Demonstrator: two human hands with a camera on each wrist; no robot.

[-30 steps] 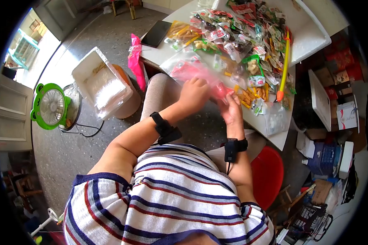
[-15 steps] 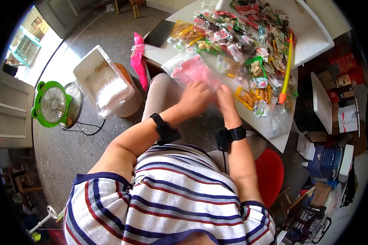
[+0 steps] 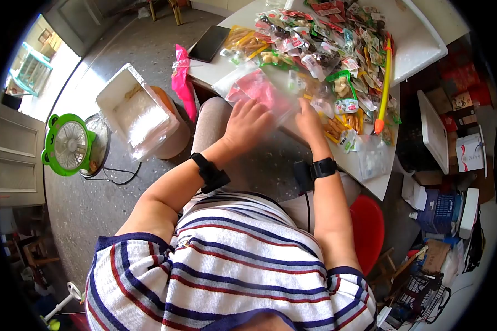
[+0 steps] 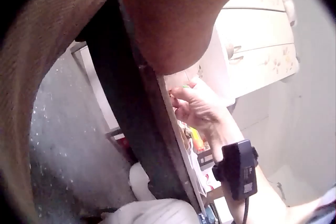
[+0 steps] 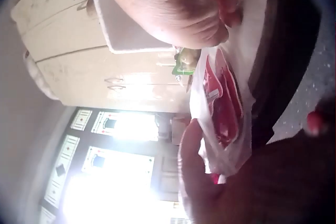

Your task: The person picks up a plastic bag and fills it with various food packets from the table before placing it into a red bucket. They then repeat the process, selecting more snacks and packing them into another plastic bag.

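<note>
A clear plastic bag (image 3: pixel 279 107) with pink-red packets (image 3: pixel 254 87) inside lies at the table's near edge. My left hand (image 3: pixel 247 128) is over its lower left part, fingers spread and fairly straight; in the right wrist view its thumb (image 5: pixel 191 166) lies beside the bag (image 5: pixel 240 153). To the right, my right hand (image 3: pixel 313 126) has curled fingers at the bag's other side, and the right wrist view shows this hand (image 5: pixel 173 8) against the bag's end. The exact pinch point is hidden. My left hand (image 4: pixel 173 19) looms large in the left wrist view.
Many small snack packets (image 3: pixel 315 44) are heaped on the table (image 3: pixel 370 185), beside a white foam box (image 3: pixel 419 49) and a yellow stick (image 3: pixel 385 88). A black phone (image 3: pixel 210 44) and pink bag (image 3: pixel 183 83) lie left. Below stands a foam box (image 3: pixel 113 102).
My left hand has shifted slightly left and its fingers have spread from a curled hold. My right hand has moved up and a little right since the half-second-old frame.
</note>
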